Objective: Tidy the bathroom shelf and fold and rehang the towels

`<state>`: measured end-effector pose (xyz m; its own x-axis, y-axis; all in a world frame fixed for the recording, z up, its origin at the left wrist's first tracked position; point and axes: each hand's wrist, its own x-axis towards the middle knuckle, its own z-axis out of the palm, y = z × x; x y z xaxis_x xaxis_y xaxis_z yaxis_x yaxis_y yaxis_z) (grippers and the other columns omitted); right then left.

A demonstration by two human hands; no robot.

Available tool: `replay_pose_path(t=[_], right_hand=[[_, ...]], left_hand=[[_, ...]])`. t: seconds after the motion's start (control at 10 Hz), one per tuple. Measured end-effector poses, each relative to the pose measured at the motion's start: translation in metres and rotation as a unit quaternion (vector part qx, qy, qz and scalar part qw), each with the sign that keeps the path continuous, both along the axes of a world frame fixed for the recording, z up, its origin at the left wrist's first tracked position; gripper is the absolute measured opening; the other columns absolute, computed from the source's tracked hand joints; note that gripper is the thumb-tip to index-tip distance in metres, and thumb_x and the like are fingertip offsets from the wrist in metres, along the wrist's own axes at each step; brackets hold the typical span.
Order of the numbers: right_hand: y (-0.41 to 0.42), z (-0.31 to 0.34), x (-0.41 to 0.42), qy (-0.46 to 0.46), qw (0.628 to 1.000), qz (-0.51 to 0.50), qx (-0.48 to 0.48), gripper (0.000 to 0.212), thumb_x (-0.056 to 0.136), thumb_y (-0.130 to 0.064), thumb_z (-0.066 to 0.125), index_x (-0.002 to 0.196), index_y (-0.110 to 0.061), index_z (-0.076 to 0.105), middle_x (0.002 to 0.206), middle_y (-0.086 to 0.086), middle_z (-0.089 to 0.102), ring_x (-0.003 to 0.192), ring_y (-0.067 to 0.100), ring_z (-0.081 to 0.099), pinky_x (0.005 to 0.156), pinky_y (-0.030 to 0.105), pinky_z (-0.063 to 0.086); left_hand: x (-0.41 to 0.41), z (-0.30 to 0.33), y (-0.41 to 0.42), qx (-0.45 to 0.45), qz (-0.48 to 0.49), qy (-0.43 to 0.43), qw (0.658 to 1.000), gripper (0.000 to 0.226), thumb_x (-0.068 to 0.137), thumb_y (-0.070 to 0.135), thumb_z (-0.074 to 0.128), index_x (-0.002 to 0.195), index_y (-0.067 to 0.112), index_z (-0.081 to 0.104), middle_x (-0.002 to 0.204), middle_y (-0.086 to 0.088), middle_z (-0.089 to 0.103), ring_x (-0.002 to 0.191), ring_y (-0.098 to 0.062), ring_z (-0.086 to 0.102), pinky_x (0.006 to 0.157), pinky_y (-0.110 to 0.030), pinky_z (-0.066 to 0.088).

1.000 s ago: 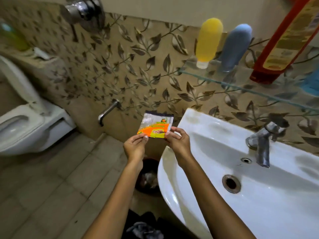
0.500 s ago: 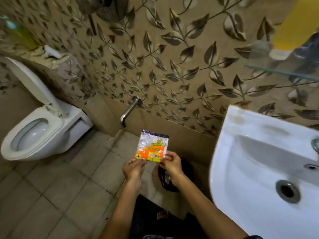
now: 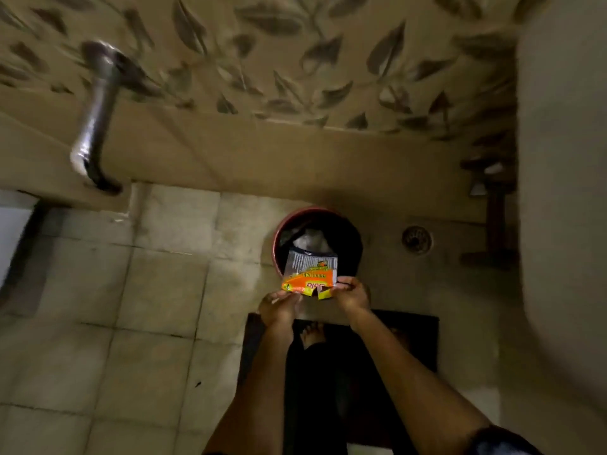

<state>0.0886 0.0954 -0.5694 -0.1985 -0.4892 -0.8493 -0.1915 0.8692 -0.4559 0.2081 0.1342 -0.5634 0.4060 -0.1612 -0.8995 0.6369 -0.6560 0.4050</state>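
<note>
I am looking almost straight down at the tiled floor [image 3: 108, 290], both bare forearms reaching forward from the bottom of the view and converging over a round waste bin [image 3: 279, 231] with a reddish rim. My left hand [image 3: 279, 307] and right hand [image 3: 351, 295] each pinch one lower corner of an orange and silver sachet wrapper [image 3: 310, 272], thumbs on top and fingertips closed against its near edge. The left grips the orange corner, the right the corner by the yellow flap. The wrapper hangs stretched flat between them, its printed face up toward me and its lettering upside down, its silver far end over the dark mouth of the bin. The near edge looks torn, with a small notch between the two hands.

The left wrist is bent slightly inward, the back of the hand facing up; the right wrist is straighter, knuckles turned toward the bin. Some pale crumpled rubbish [image 3: 308, 239] lies inside the bin beyond the wrapper.

Below the hands a bare foot [image 3: 313, 333] stands on a dark mat [image 3: 417, 339]. A chrome wall tap [image 3: 95, 116] juts out at upper left against the leaf-patterned tiles [image 3: 295, 54], a floor drain [image 3: 417, 239] sits just right of the bin, and the white washbasin [image 3: 565, 192] fills the right edge. The frame is blurred throughout.
</note>
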Motion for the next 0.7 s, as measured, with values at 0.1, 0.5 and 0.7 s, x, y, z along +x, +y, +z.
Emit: replay_pose_path(t=[0.1,0.5,0.7], right_hand=[[-0.012,-0.055,-0.002,0.061,0.998,-0.032,-0.001,0.019,0.08,0.008,0.064,0.083,-0.011,0.06,0.104,0.02,0.067,0.098,0.031,0.065,0.082,0.034,0.051],[-0.029,-0.174,-0.021,0.086,0.996,0.015,-0.021,0.025,0.082,0.015,0.058,0.104,0.007,0.064,0.115,0.024,0.065,0.106,0.036,0.062,0.072,0.03,0.049],[-0.019,-0.17,-0.03,0.107,0.993,0.033,0.035,0.03,0.083,0.012,0.057,0.111,0.002,0.064,0.119,0.018,0.063,0.109,0.03,0.06,0.086,0.03,0.047]], left_hand=[[-0.007,-0.05,-0.011,0.029,-0.021,0.015,0.999,0.026,0.076,-0.013,0.066,0.074,0.008,0.051,0.099,-0.024,0.061,0.089,-0.032,0.061,0.067,-0.028,0.052],[-0.008,-0.161,-0.036,0.014,-0.112,0.084,0.99,0.033,0.085,-0.001,0.061,0.116,0.001,0.052,0.1,-0.016,0.06,0.09,-0.024,0.059,0.082,-0.037,0.047],[-0.002,-0.151,-0.017,0.035,-0.184,0.083,0.979,0.039,0.083,0.003,0.065,0.12,0.003,0.053,0.101,-0.012,0.067,0.08,-0.019,0.06,0.068,-0.03,0.047]])
